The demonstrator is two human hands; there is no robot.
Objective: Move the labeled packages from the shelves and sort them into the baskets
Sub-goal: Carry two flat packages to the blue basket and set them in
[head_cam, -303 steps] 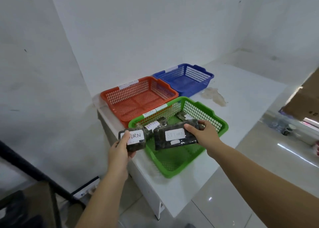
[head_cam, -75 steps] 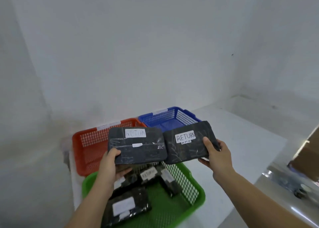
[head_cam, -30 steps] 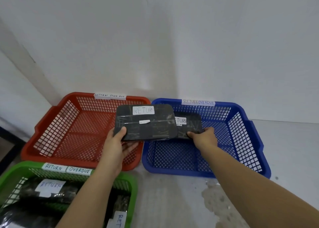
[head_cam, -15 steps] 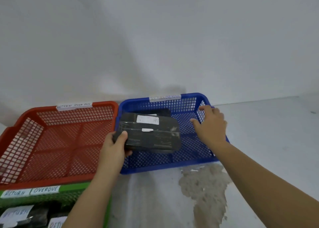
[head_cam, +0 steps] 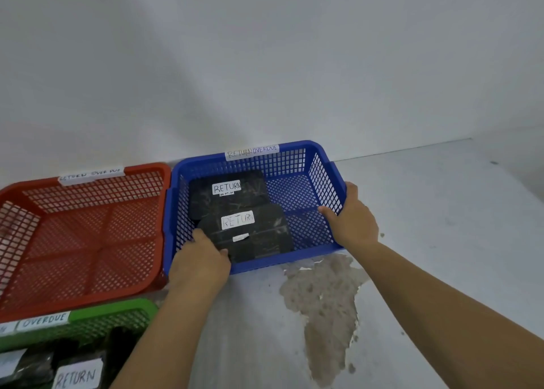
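Left hand [head_cam: 197, 266]: we grip the front package [head_cam: 259, 235] at its near corner, inside the blue basket [head_cam: 326, 165].
Right hand [head_cam: 354, 219]: we clasp the basket's right rim.
Rear package [head_cam: 232, 193]: partly under the front one.

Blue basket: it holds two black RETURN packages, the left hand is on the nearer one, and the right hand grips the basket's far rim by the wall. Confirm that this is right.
One detail is wrong. The head view shows the right hand gripping the blue basket at its right side wall, not the far rim. The rest stands: two black RETURN packages lie inside, and the left hand is on the nearer package, which overlaps the farther package.
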